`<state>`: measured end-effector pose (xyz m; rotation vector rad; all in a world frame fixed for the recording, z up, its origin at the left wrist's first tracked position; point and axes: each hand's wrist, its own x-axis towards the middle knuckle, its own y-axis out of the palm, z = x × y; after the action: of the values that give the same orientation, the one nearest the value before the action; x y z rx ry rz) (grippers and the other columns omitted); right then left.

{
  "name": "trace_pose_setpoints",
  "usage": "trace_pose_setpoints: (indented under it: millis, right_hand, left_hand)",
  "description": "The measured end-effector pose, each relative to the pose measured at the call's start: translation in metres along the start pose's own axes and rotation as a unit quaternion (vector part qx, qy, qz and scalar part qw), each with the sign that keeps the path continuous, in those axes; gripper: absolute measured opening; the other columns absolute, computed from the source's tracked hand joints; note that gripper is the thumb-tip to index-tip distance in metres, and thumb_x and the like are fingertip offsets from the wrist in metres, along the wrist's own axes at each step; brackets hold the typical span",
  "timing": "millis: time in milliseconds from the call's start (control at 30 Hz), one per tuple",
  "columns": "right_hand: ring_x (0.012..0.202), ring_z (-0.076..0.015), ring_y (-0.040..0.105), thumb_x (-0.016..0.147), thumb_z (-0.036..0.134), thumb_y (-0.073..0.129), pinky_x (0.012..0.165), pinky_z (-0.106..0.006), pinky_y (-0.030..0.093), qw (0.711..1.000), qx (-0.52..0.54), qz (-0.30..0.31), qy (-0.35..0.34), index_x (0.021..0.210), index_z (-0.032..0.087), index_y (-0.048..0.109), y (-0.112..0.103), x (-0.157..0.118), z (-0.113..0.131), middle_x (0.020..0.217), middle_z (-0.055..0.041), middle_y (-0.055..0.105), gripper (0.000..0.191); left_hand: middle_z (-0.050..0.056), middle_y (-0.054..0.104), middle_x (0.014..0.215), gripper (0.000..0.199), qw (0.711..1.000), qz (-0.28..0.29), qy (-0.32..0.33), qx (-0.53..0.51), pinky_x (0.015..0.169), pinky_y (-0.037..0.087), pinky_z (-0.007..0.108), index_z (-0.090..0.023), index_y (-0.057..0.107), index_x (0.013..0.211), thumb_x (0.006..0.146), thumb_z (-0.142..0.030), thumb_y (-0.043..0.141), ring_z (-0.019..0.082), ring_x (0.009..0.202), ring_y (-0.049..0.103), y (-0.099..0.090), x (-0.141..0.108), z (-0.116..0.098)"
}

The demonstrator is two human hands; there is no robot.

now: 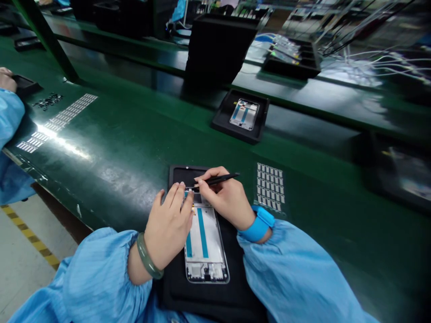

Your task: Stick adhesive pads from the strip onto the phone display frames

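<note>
A silver phone frame (213,233) with blue strips lies in a black tray (178,287) in front of me. My left hand (171,220) rests over the frame's upper left, its fingers stretched out and fingertips at the top end. In my right hand (225,197) a slim black pen-like tool (220,178) is pinched, its working end pointing left to the frame's top by my left fingertips. Whether the tool is a pair of tweezers I cannot make out. My fingers hide part of the frame's top.
Right of the tray lies a sheet of small pale parts (270,186). Another black tray (220,121) holds a second phone frame (244,114). More part strips (63,117) lie at left, near another person's hand (6,80). A tall black stack (218,49) stands behind; a green post (47,40) rises left.
</note>
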<state>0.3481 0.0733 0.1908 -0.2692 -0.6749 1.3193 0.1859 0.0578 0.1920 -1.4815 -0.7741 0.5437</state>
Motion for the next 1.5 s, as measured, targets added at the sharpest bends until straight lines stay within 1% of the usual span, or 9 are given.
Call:
trace_pose_setpoints:
  millis: [167, 300, 500, 800, 900, 1033, 1200, 1333, 1500]
  right_hand:
    - [0.068, -0.0149, 0.064, 0.082, 0.021, 0.052, 0.061, -0.027, 0.052, 0.996, -0.048, 0.021, -0.071, 0.083, 0.021, 0.053, 0.001, 0.000, 0.000, 0.078, -0.0020, 0.063, 0.001]
    - [0.075, -0.0157, 0.063, 0.082, 0.017, 0.051, 0.069, -0.029, 0.053, 0.987, -0.069, 0.041, -0.142, 0.084, 0.022, 0.055, 0.002, -0.003, -0.002, 0.081, -0.0030, 0.064, 0.006]
    - [0.073, -0.0164, 0.065, 0.082, 0.024, 0.055, 0.061, -0.028, 0.055, 0.998, 0.003, -0.025, -0.053, 0.084, 0.021, 0.054, -0.001, -0.003, -0.002, 0.082, -0.0040, 0.064, 0.003]
    - [0.076, -0.0169, 0.064, 0.082, 0.021, 0.054, 0.068, -0.031, 0.055, 0.996, -0.011, 0.039, -0.084, 0.083, 0.022, 0.055, 0.001, -0.003, -0.003, 0.081, -0.0036, 0.065, 0.002]
    - [0.082, -0.0185, 0.065, 0.082, 0.021, 0.056, 0.071, -0.033, 0.056, 0.996, 0.046, -0.013, -0.078, 0.083, 0.023, 0.054, 0.000, -0.006, -0.005, 0.085, -0.0041, 0.064, 0.003]
    - [0.078, -0.0195, 0.067, 0.082, 0.028, 0.060, 0.066, -0.035, 0.058, 0.984, 0.160, -0.078, 0.015, 0.086, 0.023, 0.051, -0.004, -0.006, -0.009, 0.088, -0.0047, 0.063, 0.011]
    - [0.074, -0.0197, 0.068, 0.081, 0.036, 0.060, 0.065, -0.034, 0.057, 0.986, 0.151, -0.036, 0.055, 0.087, 0.022, 0.051, -0.003, -0.004, -0.018, 0.084, -0.0041, 0.064, 0.018]
    - [0.070, -0.0189, 0.066, 0.081, 0.038, 0.060, 0.065, -0.034, 0.055, 0.990, 0.129, -0.011, 0.045, 0.085, 0.022, 0.051, -0.001, -0.002, -0.023, 0.082, -0.0038, 0.064, 0.018]
    - [0.070, -0.0184, 0.065, 0.081, 0.037, 0.059, 0.065, -0.033, 0.055, 0.990, 0.129, 0.005, 0.049, 0.083, 0.023, 0.050, -0.001, 0.000, -0.022, 0.079, -0.0025, 0.063, 0.017]
  left_hand:
    - [0.014, 0.044, 0.139, 0.041, 1.000, -0.006, 0.002, -0.001, 0.097, 0.041, 0.047, -0.013, 0.045, 0.131, 0.093, -0.026, 0.034, 0.026, 0.128, 0.040, 0.001, 0.000, 0.000]
    - [0.014, 0.043, 0.140, 0.042, 1.000, -0.003, 0.002, 0.000, 0.097, 0.041, 0.047, -0.012, 0.045, 0.131, 0.094, -0.027, 0.032, 0.026, 0.129, 0.039, 0.001, 0.000, 0.001]
    - [0.013, 0.042, 0.140, 0.042, 1.000, 0.004, 0.001, -0.002, 0.098, 0.041, 0.047, -0.014, 0.045, 0.131, 0.094, -0.027, 0.032, 0.026, 0.130, 0.038, -0.001, 0.000, 0.000]
    - [0.013, 0.042, 0.140, 0.043, 1.000, 0.009, -0.002, -0.012, 0.099, 0.039, 0.047, -0.013, 0.043, 0.133, 0.094, -0.027, 0.032, 0.026, 0.130, 0.037, -0.001, 0.000, 0.000]
    - [0.013, 0.042, 0.140, 0.041, 1.000, 0.007, -0.001, -0.023, 0.099, 0.038, 0.048, -0.014, 0.043, 0.132, 0.093, -0.026, 0.034, 0.026, 0.130, 0.037, -0.001, -0.001, 0.001]
    - [0.011, 0.045, 0.138, 0.039, 0.999, -0.015, 0.004, -0.049, 0.100, 0.037, 0.044, -0.013, 0.046, 0.128, 0.093, -0.027, 0.037, 0.024, 0.128, 0.039, 0.000, 0.000, 0.006]
    - [0.008, 0.060, 0.118, 0.028, 0.995, -0.050, 0.006, -0.082, 0.089, 0.043, 0.035, -0.014, 0.051, 0.116, 0.091, -0.026, 0.044, 0.020, 0.110, 0.053, -0.003, 0.009, 0.017]
    - [0.003, 0.063, 0.097, 0.016, 0.999, -0.022, 0.009, -0.049, 0.076, 0.044, 0.035, -0.019, 0.058, 0.100, 0.090, -0.025, 0.047, 0.020, 0.091, 0.057, -0.009, 0.026, 0.025]
    - [0.003, 0.059, 0.092, 0.016, 0.998, 0.036, 0.020, -0.041, 0.075, 0.044, 0.032, -0.019, 0.063, 0.091, 0.090, -0.025, 0.048, 0.019, 0.089, 0.055, -0.014, 0.044, 0.030]
